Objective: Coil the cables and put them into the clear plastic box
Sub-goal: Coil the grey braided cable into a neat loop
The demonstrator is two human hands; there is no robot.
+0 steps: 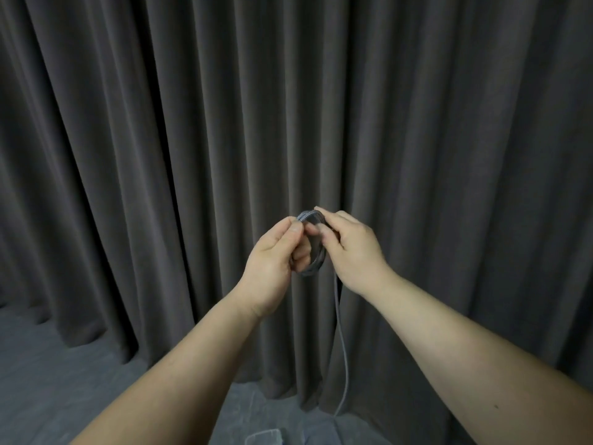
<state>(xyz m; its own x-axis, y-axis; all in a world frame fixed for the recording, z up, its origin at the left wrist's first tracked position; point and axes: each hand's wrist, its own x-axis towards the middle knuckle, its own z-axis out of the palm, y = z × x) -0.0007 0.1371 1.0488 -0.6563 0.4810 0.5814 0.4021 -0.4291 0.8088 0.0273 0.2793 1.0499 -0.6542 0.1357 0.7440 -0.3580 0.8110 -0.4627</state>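
A grey braided cable (316, 261) is wound into a small coil held up in front of me. My left hand (272, 255) grips the coil, thumb and forefinger pinching its top and fingers through the loop. My right hand (349, 248) pinches the coil's upper right side. A loose tail of the cable (342, 348) hangs straight down from the coil toward the floor. A corner of the clear plastic box (264, 437) shows at the bottom edge, mostly cut off.
A dark grey pleated curtain (160, 155) fills the background. A grey carpeted floor (48, 380) lies below it at the left and bottom.
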